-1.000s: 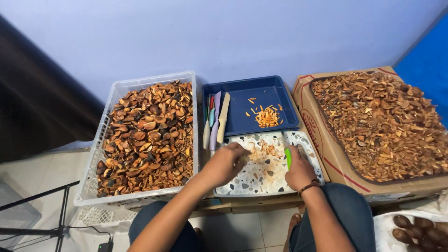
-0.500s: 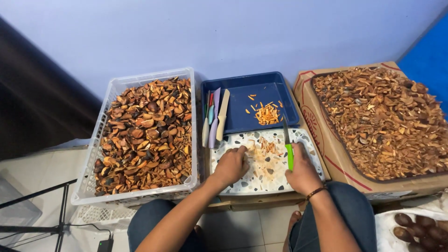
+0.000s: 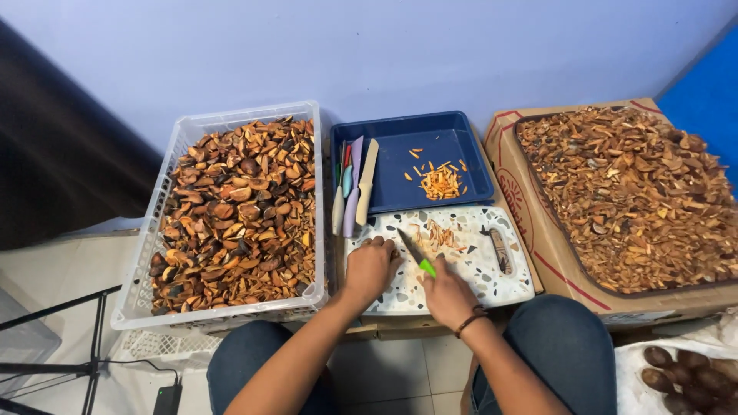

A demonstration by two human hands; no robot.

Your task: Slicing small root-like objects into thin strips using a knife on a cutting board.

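Note:
A speckled white cutting board (image 3: 480,273) lies in front of me with a few orange-brown slivers (image 3: 440,234) on it. My left hand (image 3: 370,267) rests curled on the board's left part; whether it pins a piece under the fingers is hidden. My right hand (image 3: 447,294) grips a green-handled knife (image 3: 415,253), blade pointing up-left toward the left hand's fingers. Behind the board, a blue tray (image 3: 453,150) holds a small heap of orange slivers (image 3: 440,183) and several spare knives (image 3: 352,186) along its left side.
A white plastic crate (image 3: 146,265) full of brown husk pieces stands on the left. A cardboard box (image 3: 530,223) heaped with smaller brown bits sits on the right. Dark round fruits (image 3: 684,376) lie on white sacking at bottom right. My knees frame the tiled floor.
My right hand has swung the knife from the board's right side toward the left hand, the blade now angled up-left. The left hand has stayed on the board's left part.

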